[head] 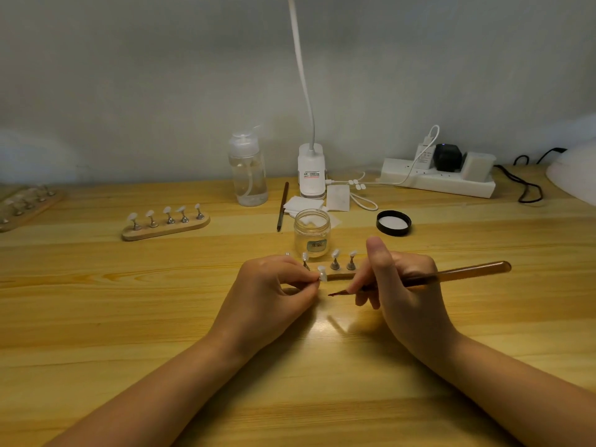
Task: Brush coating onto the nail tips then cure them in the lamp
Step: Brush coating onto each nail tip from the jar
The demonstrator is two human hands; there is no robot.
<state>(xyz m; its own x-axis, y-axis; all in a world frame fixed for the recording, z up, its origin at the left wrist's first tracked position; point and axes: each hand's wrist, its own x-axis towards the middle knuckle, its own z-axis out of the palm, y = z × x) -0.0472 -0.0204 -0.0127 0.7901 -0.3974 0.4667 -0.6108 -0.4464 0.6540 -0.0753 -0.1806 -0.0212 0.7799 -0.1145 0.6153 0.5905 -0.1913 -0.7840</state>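
Observation:
My left hand pinches a small stand topped with a white nail tip, lifted just in front of a wooden holder. On that holder other nail tips stand on metal stands. My right hand grips an amber-handled brush, thumb raised, with the bristle tip pointing left, close to the held nail tip. An open glass jar of clear coating stands right behind the holder. Its black lid lies to the right. The white curing lamp shows at the far right edge.
A second wooden holder with several nail tips lies to the left, a third at the far left edge. A pump bottle, desk lamp base, spare brush, white wipes and power strip line the back.

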